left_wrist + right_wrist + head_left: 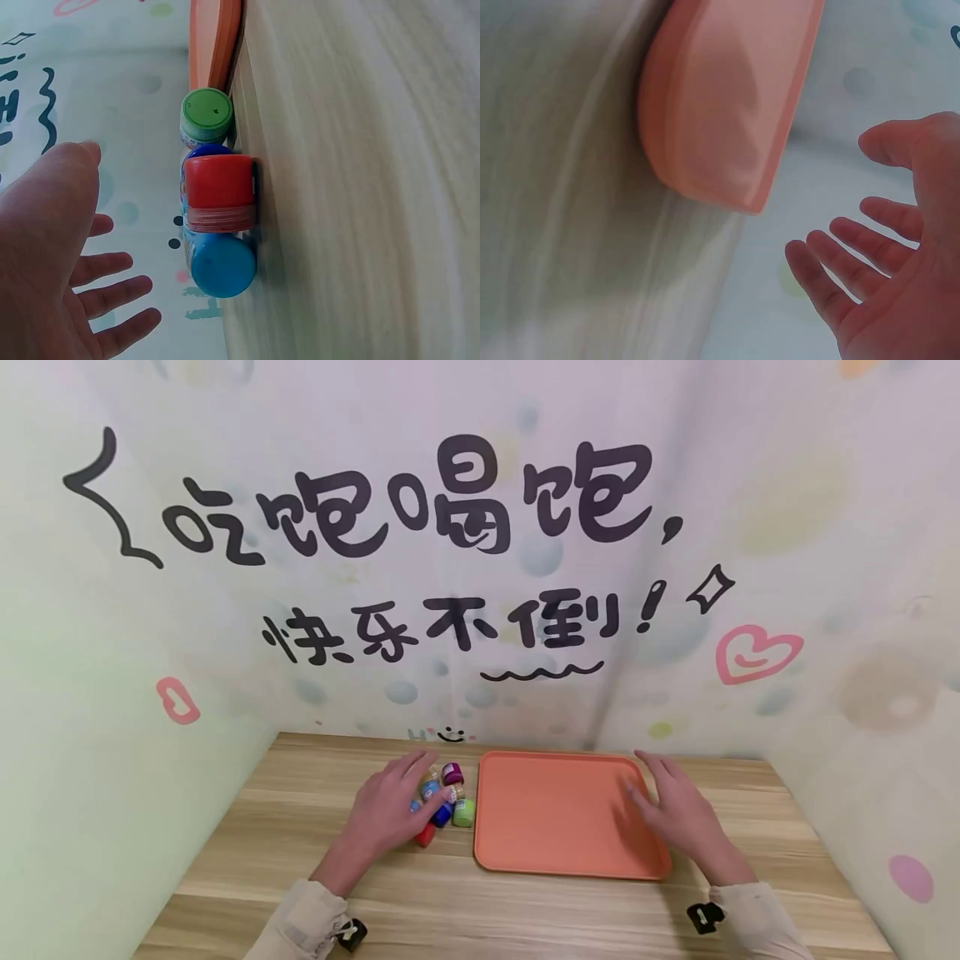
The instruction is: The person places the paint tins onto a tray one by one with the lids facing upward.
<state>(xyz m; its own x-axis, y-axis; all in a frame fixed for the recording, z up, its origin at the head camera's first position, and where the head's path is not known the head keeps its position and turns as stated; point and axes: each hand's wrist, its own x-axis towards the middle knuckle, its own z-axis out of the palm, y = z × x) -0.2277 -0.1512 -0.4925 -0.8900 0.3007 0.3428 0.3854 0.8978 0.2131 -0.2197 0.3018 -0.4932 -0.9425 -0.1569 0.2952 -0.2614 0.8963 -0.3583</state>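
My left hand (384, 803) hovers with fingers spread just beside and above a cluster of small paint jars. The cluster includes a red-capped jar (220, 191), a light blue jar (223, 266), a green jar (463, 812), a dark blue jar (442, 814) and a purple jar (452, 773). Part of the cluster is hidden behind the left hand in the head view. Over the right edge of an orange tray (555, 810) hangs my right hand (678, 806), its fingers loosely extended and holding nothing. The tray's inside is bare, with the hand's shadow on its right part.
A wood-grain table (420, 902) carries everything, the jars lying close to the tray's left rim. Behind it stands a white printed backdrop (465, 710) with black characters and hearts, and side walls of the same kind flank the table.
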